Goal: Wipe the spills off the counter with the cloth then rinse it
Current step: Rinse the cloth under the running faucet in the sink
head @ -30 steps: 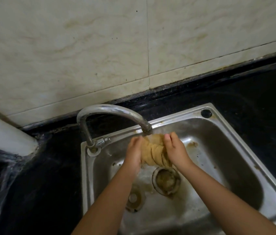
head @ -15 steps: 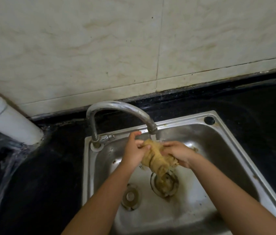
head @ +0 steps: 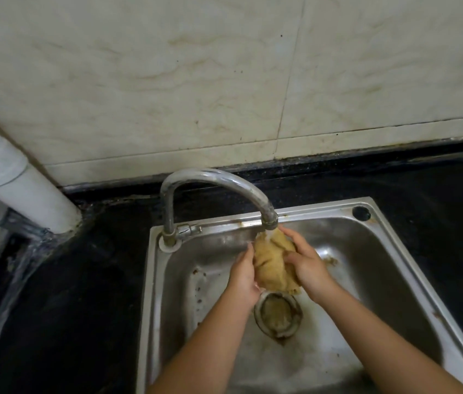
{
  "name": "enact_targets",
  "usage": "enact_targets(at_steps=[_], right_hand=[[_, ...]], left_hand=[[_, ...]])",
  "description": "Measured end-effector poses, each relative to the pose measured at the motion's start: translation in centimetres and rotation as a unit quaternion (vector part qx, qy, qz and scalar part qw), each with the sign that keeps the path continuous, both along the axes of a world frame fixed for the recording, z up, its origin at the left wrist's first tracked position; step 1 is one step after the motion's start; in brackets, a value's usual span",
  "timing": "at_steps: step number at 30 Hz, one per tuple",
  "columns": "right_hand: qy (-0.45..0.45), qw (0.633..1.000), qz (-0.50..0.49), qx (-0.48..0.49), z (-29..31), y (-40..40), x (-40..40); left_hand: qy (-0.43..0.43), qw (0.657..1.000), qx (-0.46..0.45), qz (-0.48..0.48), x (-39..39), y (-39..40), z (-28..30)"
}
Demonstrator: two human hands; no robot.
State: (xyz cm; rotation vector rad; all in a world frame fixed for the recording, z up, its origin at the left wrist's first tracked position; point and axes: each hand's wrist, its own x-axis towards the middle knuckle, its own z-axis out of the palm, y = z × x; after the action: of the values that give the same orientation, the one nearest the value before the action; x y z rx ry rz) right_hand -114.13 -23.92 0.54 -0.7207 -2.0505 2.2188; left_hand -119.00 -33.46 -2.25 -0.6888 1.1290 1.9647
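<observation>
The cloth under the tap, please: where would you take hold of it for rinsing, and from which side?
Grip the bunched cloth around its middle, from both flanks, as now: left hand on its left, right hand wrapped around its right. That probably leaves its top free under the faucet stream and its lower end hanging over the drain.

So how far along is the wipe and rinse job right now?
Wiping looks finished: the cloth is off the black counter and over the sink; the dark counter hides any leftover spills. In hand is the rinse: the left hand and right hand hold the bunched cloth under the faucet, water running onto it. Left: finish rinsing, probably wring it and shut off the water.
</observation>
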Motion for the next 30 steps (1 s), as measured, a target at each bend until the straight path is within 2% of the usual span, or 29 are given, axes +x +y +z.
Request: enact_targets(at_steps=[4,6,9,13,16,19,22,26,28,30], right_hand=[[0.049,0.982,-0.020,0.184,-0.8,-1.3,1.5],[0.072,0.974,-0.006,0.215,-1.3,-2.2,2.0],[0.090,0.959,0.035,0.267,-1.3,-3.5,1.5],[-0.010,0.913,0.022,0.406,-2.2,-2.2,-0.6],[-0.078,0.910,-0.013,0.406,-3.0,-1.0,-2.2],[-0.119,0.930,-0.065,0.341,-2.9,-0.8,-3.1],[-0.078,0.953,-0.101,0.276,-1.8,-0.5,-2.2],[0.038,0.956,-0.015,0.289,-0.3,-2.0,0.5],[0.045,0.951,0.033,0.304,-0.6,-3.1,1.0],[0.012,0.933,0.051,0.356,-1.3,-3.5,0.7]], left_hand=[[0.124,0.980,-0.153,0.006,-0.7,1.1,0.2],[0.159,0.971,-0.180,0.001,-1.3,1.3,0.0],[0.140,0.974,-0.178,-0.026,-1.5,2.0,0.1],[0.068,0.991,-0.109,-0.035,-0.6,2.7,0.1],[0.074,0.993,-0.076,-0.050,-0.2,2.7,-0.1],[0.118,0.988,-0.095,-0.038,-0.7,2.3,0.1],[0.123,0.985,-0.121,-0.014,-1.4,1.5,-0.1],[0.124,0.981,-0.146,-0.010,-1.8,1.3,-0.5],[0.125,0.981,-0.149,-0.022,-2.0,2.0,-0.2],[0.098,0.985,-0.140,-0.029,-1.8,2.6,0.0]])
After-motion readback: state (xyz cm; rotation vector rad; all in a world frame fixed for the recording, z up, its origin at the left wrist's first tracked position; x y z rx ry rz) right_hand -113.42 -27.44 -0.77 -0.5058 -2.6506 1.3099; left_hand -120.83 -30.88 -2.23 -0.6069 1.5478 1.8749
